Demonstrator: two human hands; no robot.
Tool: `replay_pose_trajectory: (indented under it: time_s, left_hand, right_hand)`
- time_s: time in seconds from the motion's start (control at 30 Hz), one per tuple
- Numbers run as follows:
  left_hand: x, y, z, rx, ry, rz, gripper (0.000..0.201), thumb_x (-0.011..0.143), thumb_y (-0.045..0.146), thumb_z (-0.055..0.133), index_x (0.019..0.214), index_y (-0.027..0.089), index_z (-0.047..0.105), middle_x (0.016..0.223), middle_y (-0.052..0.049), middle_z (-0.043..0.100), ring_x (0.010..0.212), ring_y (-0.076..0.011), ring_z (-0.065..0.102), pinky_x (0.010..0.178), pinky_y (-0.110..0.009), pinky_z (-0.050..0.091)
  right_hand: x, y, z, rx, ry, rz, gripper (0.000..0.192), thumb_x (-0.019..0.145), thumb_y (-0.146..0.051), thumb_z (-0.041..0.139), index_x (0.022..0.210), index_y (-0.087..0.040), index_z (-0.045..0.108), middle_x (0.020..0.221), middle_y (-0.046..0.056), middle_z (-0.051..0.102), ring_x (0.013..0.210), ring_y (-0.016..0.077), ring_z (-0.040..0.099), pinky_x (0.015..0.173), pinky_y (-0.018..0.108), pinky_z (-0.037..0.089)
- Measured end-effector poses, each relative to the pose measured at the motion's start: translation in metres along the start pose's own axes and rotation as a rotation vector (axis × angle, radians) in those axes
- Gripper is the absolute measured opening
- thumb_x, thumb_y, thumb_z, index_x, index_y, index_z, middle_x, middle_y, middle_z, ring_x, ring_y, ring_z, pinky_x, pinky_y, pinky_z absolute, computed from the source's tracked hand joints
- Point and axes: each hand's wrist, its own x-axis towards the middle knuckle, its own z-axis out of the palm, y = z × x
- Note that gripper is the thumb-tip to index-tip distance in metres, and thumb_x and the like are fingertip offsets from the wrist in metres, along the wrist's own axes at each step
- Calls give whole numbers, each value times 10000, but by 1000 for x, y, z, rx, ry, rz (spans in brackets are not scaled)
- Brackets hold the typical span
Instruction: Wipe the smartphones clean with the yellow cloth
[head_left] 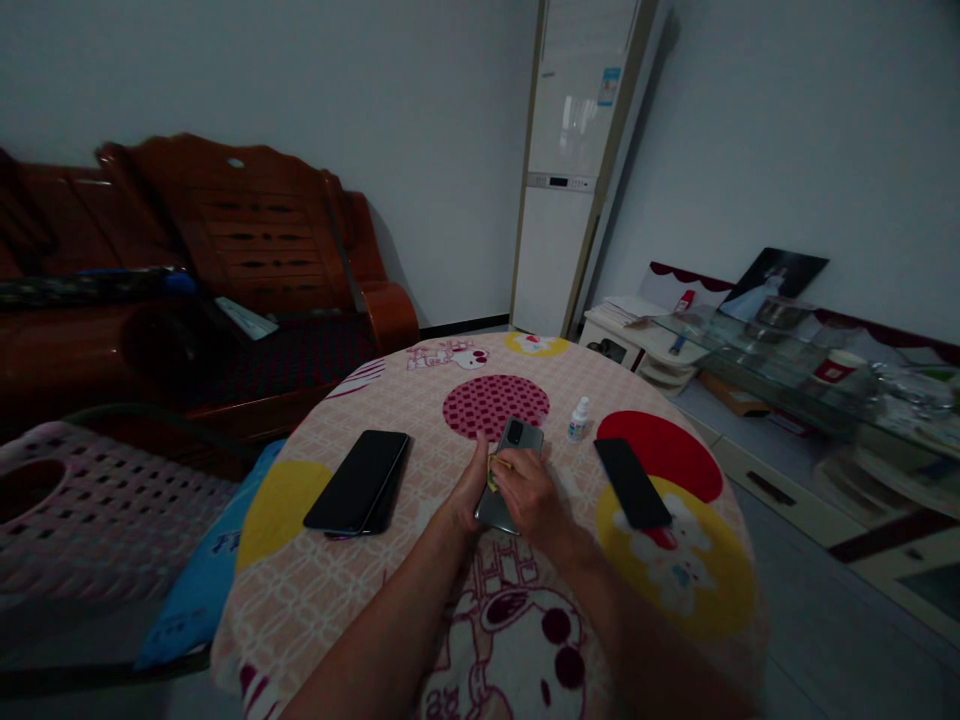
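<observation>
A grey phone (517, 438) lies back side up near the middle of the round table (300, 590), camera end pointing away. My left hand (471, 487) holds its left edge. My right hand (527, 492) rests on top of it, pressing a small yellow cloth (493, 470) against the phone's back. A small white bottle (577, 419) stands just right of the phone.
Two dark phones (358, 481) lie stacked at the left of the table, and another black phone (632, 483) lies at the right. A wooden sofa (255, 250) stands behind, a pink plastic stool (90, 510) at left, a glass cabinet (817, 370) at right.
</observation>
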Motion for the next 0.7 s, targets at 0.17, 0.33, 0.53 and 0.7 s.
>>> replay_pose_trajectory:
  time_s: [0.17, 0.33, 0.53, 0.7]
  left_hand:
    - [4, -12, 4, 176, 49, 66, 641, 835, 703, 388, 907, 119, 642, 691, -92, 678, 591, -198, 654, 573, -271, 504]
    - [1, -20, 10, 288, -72, 23, 676, 841, 707, 346, 899, 113, 662, 676, -123, 679, 526, -213, 643, 518, -293, 496]
    - [0, -15, 7, 233, -135, -26, 729, 838, 709, 346, 1111, 94, 626, 778, -169, 694, 595, -254, 677, 542, -326, 514]
    - [2, -12, 3, 204, -85, 36, 697, 850, 681, 375, 1170, 101, 591, 791, -164, 702, 593, -246, 680, 568, -349, 537]
  right_hand:
    - [4, 25, -3, -82, 142, 76, 270, 964, -198, 408, 1093, -173, 643, 1037, 109, 630, 969, 219, 542, 871, 375, 471]
    - [2, 47, -12, -126, 214, 159, 294, 965, -206, 394, 1113, -185, 647, 1011, 104, 628, 963, 217, 550, 877, 388, 466]
    - [-4, 60, -17, -89, 270, 258, 313, 955, -198, 377, 1022, -164, 680, 942, 100, 633, 916, 206, 564, 847, 373, 481]
    - [-7, 58, -16, -97, 266, 294, 300, 943, -194, 399, 999, -153, 691, 908, 98, 633, 896, 204, 564, 820, 357, 482]
